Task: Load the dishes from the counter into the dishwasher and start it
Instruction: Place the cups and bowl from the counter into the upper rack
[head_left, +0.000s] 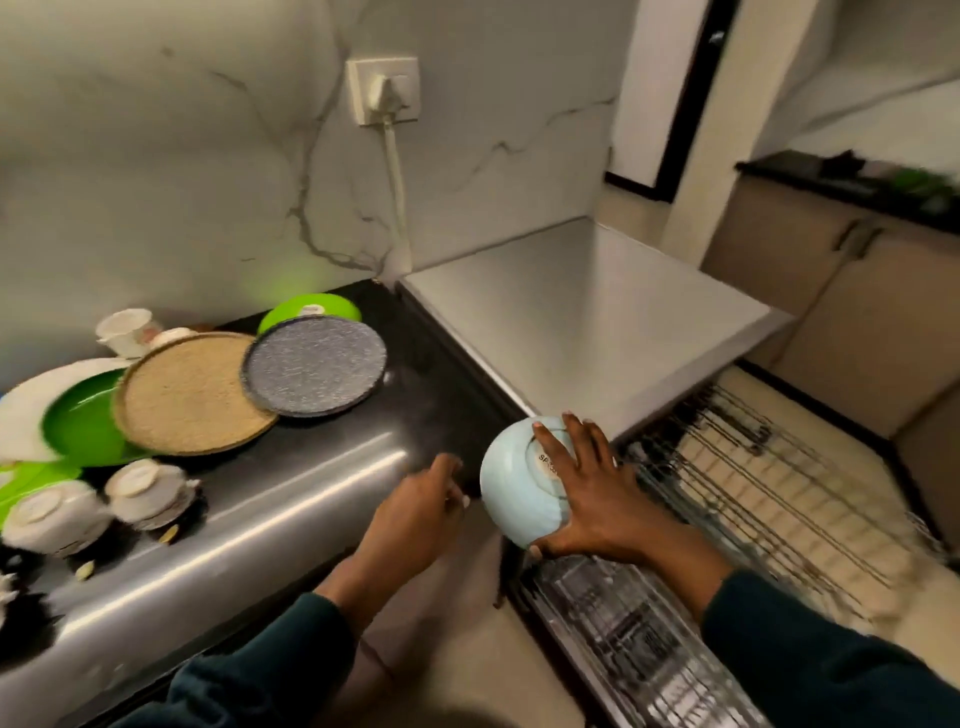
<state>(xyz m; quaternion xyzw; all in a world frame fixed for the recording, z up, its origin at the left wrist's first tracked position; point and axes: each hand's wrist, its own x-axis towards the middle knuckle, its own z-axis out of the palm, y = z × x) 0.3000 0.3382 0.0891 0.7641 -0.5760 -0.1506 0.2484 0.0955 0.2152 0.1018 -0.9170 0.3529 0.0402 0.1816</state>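
Dark sleeves (831, 670) lead up to both hands. Spread across the upturned base of a pale blue bowl (511, 491), the right hand (587, 493) grips it, fingers over the foot ring and thumb hooked under the near rim. Just beyond and below that hand lies the pulled-out dishwasher rack (769, 483). Left of the bowl, close but apart, the left hand (415, 512) hovers with loosely curled fingers, holding nothing. Further left on the counter (291, 499) sit a grey speckled plate (314, 365), a tan plate (195, 392) and overturned white cups (148, 488).
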